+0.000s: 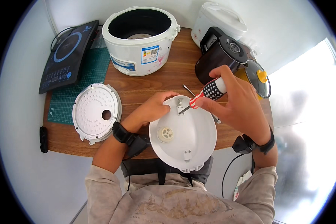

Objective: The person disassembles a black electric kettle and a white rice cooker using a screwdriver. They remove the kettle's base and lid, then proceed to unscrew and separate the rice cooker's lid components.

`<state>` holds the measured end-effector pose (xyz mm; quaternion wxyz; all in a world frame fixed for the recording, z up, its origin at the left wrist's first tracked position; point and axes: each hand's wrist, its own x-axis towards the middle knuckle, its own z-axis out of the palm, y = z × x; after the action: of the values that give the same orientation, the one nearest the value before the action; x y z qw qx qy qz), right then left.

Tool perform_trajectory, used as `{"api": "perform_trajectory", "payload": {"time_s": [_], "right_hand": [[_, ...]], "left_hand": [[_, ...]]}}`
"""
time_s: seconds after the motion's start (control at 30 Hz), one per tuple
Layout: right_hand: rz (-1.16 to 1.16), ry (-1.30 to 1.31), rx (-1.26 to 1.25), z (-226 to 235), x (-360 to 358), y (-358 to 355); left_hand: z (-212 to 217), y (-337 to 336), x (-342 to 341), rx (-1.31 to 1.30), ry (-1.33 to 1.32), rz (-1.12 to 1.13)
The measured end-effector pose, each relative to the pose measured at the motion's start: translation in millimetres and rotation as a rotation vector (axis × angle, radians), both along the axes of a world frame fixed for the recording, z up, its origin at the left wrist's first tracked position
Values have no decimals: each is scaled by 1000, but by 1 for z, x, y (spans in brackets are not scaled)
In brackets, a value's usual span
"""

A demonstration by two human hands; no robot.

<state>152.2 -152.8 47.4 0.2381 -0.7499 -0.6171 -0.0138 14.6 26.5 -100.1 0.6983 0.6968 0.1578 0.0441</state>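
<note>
A white rice cooker lid shell lies tilted at the table's front edge, its hollow inside facing up. My left hand grips its upper left rim, thumb over the edge. In my right hand is a screwdriver with a star-and-stripe patterned handle. Its tip meets a small metal bracket near the shell's far rim; a screw there is too small to make out. A round cream vent piece sits inside the shell. Behind it, a second slim metal tool is partly hidden by my right hand.
A perforated metal inner lid lies left, partly on a green cutting mat. An induction cooktop leans behind it. The open rice cooker body stands at the back, with a dark kettle, glass-lidded pot and white cooker rightward.
</note>
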Motion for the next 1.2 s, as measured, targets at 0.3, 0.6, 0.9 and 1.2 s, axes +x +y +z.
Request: {"api": "perform_trajectory", "payload": {"time_s": [0.3, 0.6, 0.9, 1.2], "right_hand": [[105, 123, 157, -11, 5, 4], [-46, 31, -49, -10, 3, -1], [45, 19, 114, -11, 7, -1], [94, 147, 158, -13, 11, 2]], "left_hand": [[-6, 1, 1, -13, 11, 18], [-1, 3, 0, -3, 42, -24], [-2, 3, 1, -6, 69, -37], [-4, 0, 3, 10, 28, -6]]}}
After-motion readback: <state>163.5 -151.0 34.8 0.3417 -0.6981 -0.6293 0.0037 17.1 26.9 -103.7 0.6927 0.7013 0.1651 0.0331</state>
